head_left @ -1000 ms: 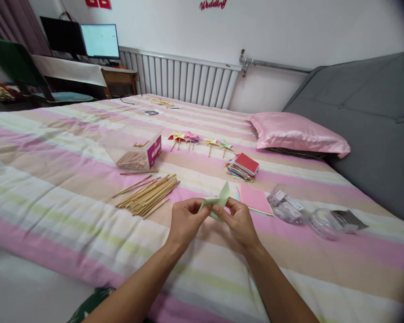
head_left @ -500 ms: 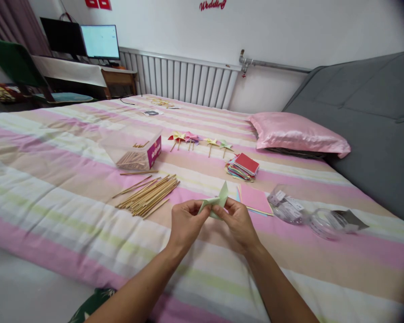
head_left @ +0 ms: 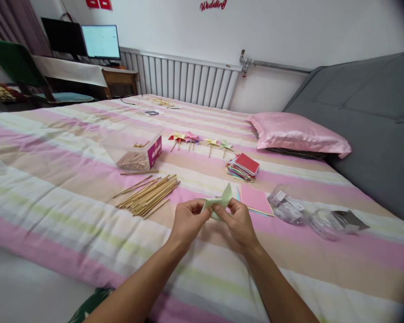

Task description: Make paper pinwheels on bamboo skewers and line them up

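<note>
A pale green folded paper (head_left: 219, 204) sits pinched between both hands above the striped bedspread (head_left: 54, 179), one pointed flap standing up. The left hand (head_left: 187, 222) closes its fingertips on the paper's left edge; the right hand (head_left: 237, 220) closes on its right side, hiding the lower folds. Just beyond lies a pink paper sheet (head_left: 255, 198) on a few other sheets, whose number cannot be told. Farther back is one stack of coloured paper squares (head_left: 243, 167). To the left lies one loose pile of wooden sticks (head_left: 149, 194), too many to count, and one clear box (head_left: 134, 150) holding more. Four finished paper pinwheels (head_left: 198, 141) lie in a row. Right of the hands, clear plastic packaging (head_left: 309, 214) is hard to make out. One pink pillow (head_left: 298, 132) rests by the grey headboard (head_left: 366, 125).
</note>
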The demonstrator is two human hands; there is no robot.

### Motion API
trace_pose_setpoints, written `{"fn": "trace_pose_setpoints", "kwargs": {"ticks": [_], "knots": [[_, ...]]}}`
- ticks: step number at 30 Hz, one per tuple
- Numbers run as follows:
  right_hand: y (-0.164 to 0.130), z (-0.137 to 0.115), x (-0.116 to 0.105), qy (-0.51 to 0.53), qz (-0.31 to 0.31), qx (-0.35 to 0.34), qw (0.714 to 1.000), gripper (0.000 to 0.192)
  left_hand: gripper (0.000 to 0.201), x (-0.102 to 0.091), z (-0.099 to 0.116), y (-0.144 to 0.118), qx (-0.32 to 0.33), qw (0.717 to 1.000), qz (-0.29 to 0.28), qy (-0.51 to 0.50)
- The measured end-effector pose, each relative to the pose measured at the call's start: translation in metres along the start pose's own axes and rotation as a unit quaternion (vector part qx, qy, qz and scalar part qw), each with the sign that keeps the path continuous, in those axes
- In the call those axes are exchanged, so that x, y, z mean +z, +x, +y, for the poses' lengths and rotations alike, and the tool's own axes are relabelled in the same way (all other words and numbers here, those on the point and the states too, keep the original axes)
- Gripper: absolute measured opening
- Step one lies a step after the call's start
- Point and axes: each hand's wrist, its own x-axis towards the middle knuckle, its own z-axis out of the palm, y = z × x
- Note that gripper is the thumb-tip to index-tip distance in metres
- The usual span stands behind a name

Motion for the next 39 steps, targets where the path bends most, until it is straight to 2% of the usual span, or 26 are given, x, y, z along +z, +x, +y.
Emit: {"fn": "trace_pose_setpoints", "kwargs": {"ticks": [6, 9, 14, 26, 32, 34, 36, 38, 39], "knots": [[-0.002, -0.003, 0.001, 0.065, -0.043, 0.051, 0.996, 0.023, 0.017, -0.001, 0.005, 0.0, -0.076, 0.997, 0.009, -0.017], [-0.002, -0.005, 0.002, 0.123, -0.063, 0.081, 0.987, 0.026, 0.018, -0.003, 0.006, 0.0, -0.087, 0.996, 0.018, -0.022], [-0.003, -0.004, 0.001, 0.158, -0.061, 0.107, 0.98, 0.026, 0.019, -0.004, 0.005, 0.003, -0.085, 0.996, 0.022, -0.01], [-0.002, 0.003, 0.002, 0.115, -0.013, 0.122, 0.986, 0.022, 0.014, -0.003, 0.004, 0.002, -0.05, 0.998, 0.0, 0.044], [-0.003, 0.0, 0.003, 0.158, 0.001, 0.139, 0.978, 0.024, 0.021, -0.009, 0.004, 0.005, 0.002, 0.993, -0.037, 0.109], [-0.002, -0.002, 0.003, 0.174, 0.023, 0.155, 0.972, 0.024, 0.029, -0.014, 0.007, 0.009, 0.027, 0.988, -0.014, 0.149], [-0.001, -0.004, 0.002, 0.182, 0.047, 0.16, 0.969, 0.023, 0.035, -0.023, 0.011, 0.013, 0.061, 0.975, 0.032, 0.21], [0.0, -0.004, 0.002, 0.185, 0.063, 0.157, 0.968, 0.023, 0.037, -0.034, 0.017, 0.018, 0.088, 0.944, 0.091, 0.305], [0.0, -0.004, 0.002, 0.187, 0.068, 0.156, 0.967, 0.024, 0.033, -0.04, 0.021, 0.021, 0.088, 0.917, 0.122, 0.369]]}}
